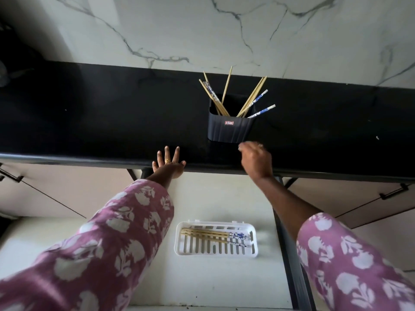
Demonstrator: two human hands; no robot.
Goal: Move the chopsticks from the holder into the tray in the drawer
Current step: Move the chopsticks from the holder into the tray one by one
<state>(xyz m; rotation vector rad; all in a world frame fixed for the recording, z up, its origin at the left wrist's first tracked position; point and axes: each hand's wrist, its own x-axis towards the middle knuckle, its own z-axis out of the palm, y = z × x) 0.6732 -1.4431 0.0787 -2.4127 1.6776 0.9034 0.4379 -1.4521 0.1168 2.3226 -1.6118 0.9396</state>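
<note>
A black ribbed holder [229,130] stands on the black counter [101,122], with several bamboo chopsticks [226,95] fanned out of it, some with blue-and-white ends. Below, in the open white drawer [215,198], a white slotted tray [216,249] holds a few chopsticks [208,235] lying side by side. My left hand [169,163] rests flat on the counter's front edge, fingers spread, a ring on one finger. My right hand [254,157] is just below and right of the holder, blurred, fingers curled, nothing visible in it.
A white marble wall [224,30] rises behind the counter. Closed drawer fronts with dark handles [393,193] flank the open drawer on both sides. A dark drawer rail [289,254] runs along the drawer's right side.
</note>
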